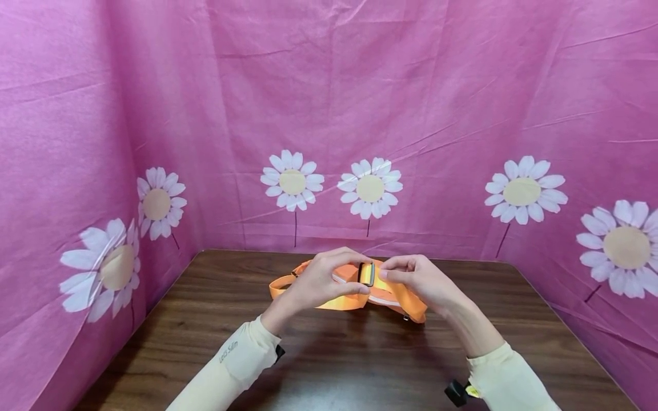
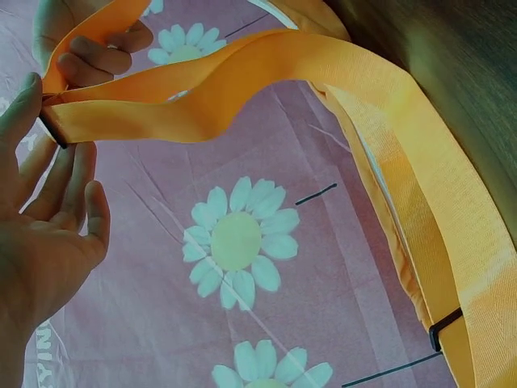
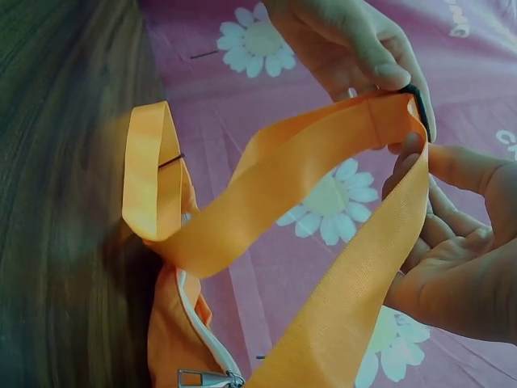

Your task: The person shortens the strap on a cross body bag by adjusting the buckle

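In the head view my left hand pinches a black slide buckle between thumb and fingers. An orange webbing strap threads through this buckle and loops away from it. Close to the buckle on the other side, my right hand pinches the strap's tail between thumb and forefinger. The strap belongs to an orange fabric pouch lying on the table behind and below the hands, partly hidden by them. A white zipper with a metal pull runs along the pouch. Farther along the strap sits a second black fitting.
A dark wood-grain table spreads beneath both forearms. Pink cloth printed with white daisies hangs around its back and sides. Small black devices, one of them a dark block, show at the cream sleeves.
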The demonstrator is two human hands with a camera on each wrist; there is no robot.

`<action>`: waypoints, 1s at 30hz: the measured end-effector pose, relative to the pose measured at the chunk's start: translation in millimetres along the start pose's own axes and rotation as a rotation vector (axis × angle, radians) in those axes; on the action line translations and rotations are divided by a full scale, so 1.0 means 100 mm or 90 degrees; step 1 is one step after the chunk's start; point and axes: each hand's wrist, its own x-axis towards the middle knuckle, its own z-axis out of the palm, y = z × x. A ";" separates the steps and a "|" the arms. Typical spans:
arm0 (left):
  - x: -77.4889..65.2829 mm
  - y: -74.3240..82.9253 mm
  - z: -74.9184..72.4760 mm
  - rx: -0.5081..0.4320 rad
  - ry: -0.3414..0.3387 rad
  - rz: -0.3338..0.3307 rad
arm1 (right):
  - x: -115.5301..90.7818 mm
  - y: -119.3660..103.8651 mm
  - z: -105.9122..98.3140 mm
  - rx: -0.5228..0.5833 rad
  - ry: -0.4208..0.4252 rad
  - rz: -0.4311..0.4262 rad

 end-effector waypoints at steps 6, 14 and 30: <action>0.01 -0.01 0.01 0.017 -0.007 0.014 | -0.01 -0.01 0.02 0.022 -0.001 -0.009; 0.00 -0.01 0.02 0.017 0.000 0.022 | 0.00 0.00 0.06 0.047 -0.010 -0.020; 0.00 -0.02 -0.01 0.006 0.034 0.024 | 0.02 0.01 -0.06 0.022 -0.019 0.016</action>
